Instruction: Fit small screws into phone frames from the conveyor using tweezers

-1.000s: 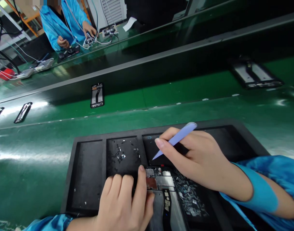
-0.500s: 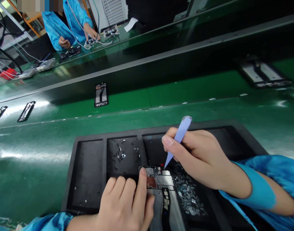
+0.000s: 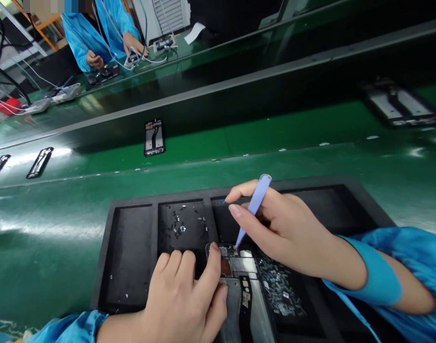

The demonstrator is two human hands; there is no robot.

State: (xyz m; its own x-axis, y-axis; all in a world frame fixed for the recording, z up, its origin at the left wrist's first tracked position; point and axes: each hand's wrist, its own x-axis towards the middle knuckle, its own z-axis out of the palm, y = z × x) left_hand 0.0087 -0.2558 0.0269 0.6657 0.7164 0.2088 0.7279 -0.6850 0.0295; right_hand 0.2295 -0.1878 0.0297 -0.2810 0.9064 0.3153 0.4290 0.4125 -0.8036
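An opened phone (image 3: 228, 305) with its inner board showing lies on a black compartment tray (image 3: 105, 257). My left hand (image 3: 185, 290) grips its upper left edge, index finger at the top corner and thumb along the side, other fingers curled. In my right hand (image 3: 285, 228) are lavender tweezers (image 3: 258, 193), slanting down to the board's top edge. Their tip is near a small part there; whether it touches cannot be made out. My right index finger is raised off the tweezers.
Tiny clear strips (image 3: 282, 288) fill the compartment right of the phone; small dark and shiny bits (image 3: 178, 224) lie in another. Beyond, several opened phones, such as one phone (image 3: 154, 138), rest on a green belt (image 3: 218, 138). Across it, a person in blue (image 3: 103, 33) handles parts.
The tweezers' tip has moved left along the phone's top edge, and my right index finger has lifted. Phones on the belt have shifted slightly right. My left hand stays on the phone.
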